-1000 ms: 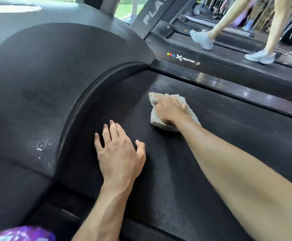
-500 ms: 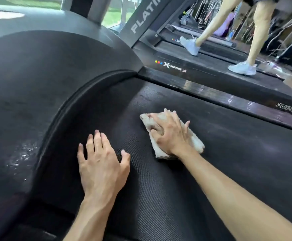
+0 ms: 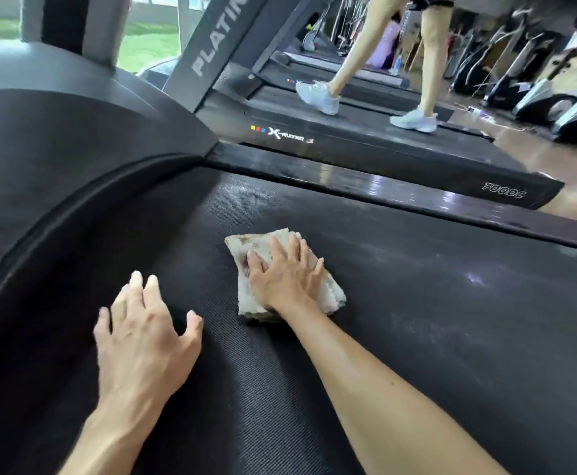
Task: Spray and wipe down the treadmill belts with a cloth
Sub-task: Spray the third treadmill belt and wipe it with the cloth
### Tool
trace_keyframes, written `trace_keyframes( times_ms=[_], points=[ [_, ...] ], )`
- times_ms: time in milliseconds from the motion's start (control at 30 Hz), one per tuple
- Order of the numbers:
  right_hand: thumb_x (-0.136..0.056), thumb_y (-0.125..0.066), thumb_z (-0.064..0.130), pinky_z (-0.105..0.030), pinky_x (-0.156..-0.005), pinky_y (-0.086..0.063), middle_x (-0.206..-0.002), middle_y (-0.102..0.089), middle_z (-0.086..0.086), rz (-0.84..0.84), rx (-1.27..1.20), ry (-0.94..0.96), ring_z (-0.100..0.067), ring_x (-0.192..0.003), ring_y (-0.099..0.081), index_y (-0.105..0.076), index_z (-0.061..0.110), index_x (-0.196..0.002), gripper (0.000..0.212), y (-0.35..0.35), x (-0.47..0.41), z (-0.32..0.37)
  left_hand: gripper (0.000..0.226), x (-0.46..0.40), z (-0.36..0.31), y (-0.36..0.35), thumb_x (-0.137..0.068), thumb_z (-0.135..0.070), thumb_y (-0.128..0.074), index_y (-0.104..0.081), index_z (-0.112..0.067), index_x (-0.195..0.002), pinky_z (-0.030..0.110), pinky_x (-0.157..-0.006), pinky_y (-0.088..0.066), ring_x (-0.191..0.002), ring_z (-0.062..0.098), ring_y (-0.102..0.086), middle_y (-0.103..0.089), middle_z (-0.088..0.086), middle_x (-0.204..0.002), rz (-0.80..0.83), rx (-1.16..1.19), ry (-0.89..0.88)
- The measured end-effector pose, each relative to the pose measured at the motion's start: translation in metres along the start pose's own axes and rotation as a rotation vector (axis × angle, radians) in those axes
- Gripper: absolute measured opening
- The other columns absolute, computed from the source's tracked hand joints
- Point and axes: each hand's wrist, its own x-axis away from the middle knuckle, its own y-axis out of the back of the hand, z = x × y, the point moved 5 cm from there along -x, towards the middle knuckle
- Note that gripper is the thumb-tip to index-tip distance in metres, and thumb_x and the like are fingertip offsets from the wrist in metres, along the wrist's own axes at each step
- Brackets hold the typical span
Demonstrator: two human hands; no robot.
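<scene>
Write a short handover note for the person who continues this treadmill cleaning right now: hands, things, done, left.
Right hand: fingers flat, pressing the folded cloth on the belt.
Left hand: open, resting on the belt beside the motor cover.
Spray bottle: not in view.
Done: a damp streak shows on the belt near the side rail.
Left: wiping the belt toward the rear, then probably the other treadmills.

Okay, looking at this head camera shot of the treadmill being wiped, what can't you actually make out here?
- Head view: the middle of the folded, stained white cloth is covered by the right hand pressing on it.
- The spray bottle is nowhere in frame.
- The black textured treadmill belt runs off the right and bottom edges.
- The person walking on the neighbouring treadmill is cut off above the legs by the top edge.
- The left hand hides the belt beneath it.
</scene>
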Motion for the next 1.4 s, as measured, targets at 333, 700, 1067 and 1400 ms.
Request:
trace_keyframes(
  times_ms=[333,700,1067,1400],
  points=[
    [-0.101,-0.026,0.064,-0.063,-0.123,0.011,-0.173,0.003,-0.013,-0.019,0.015,0.014,-0.028,-0.159,0.01,-0.02,0.022,-0.165,0.077,-0.005,-0.04,0.002,0.069,-0.043,-0.019,-0.033,-0.096,-0.053,-0.051,-0.04,-0.018,-0.154,0.042,-0.127,-0.007,-0.155,0.013,-0.015,-0.025,-0.002,-0.167,0.009,0.009,-0.181],
    [-0.101,-0.036,0.061,-0.066,-0.122,0.011,-0.174,0.002,-0.009,0.037,-0.016,0.002,-0.025,-0.159,0.012,-0.017,0.02,-0.165,0.079,-0.002,-0.102,0.021,0.089,-0.041,-0.017,-0.04,-0.083,-0.067,-0.004,-0.022,-0.028,-0.161,0.04,-0.127,0.0,-0.156,0.008,-0.001,-0.01,-0.007,-0.17,0.013,-0.089,-0.172],
    [-0.091,-0.036,0.069,-0.052,-0.128,0.005,-0.173,-0.001,0.011,0.105,0.014,0.32,-0.011,-0.159,0.001,-0.019,0.04,-0.162,0.078,0.006,-0.072,-0.006,0.09,-0.039,-0.017,-0.039,-0.082,-0.068,0.003,-0.013,-0.031,-0.163,0.04,-0.127,0.003,-0.156,0.006,0.006,0.0,-0.01,-0.17,0.047,-0.128,-0.189],
    [-0.1,-0.035,0.059,-0.054,-0.126,0.006,-0.174,0.0,0.005,0.105,0.064,0.228,-0.012,-0.159,0.005,-0.014,0.031,-0.165,0.074,-0.005,-0.123,0.051,0.085,-0.04,-0.016,-0.042,-0.087,-0.065,-0.002,-0.012,-0.028,-0.163,0.041,-0.127,0.002,-0.156,0.009,0.005,0.0,-0.005,-0.17,0.05,-0.133,-0.184]
  ],
)
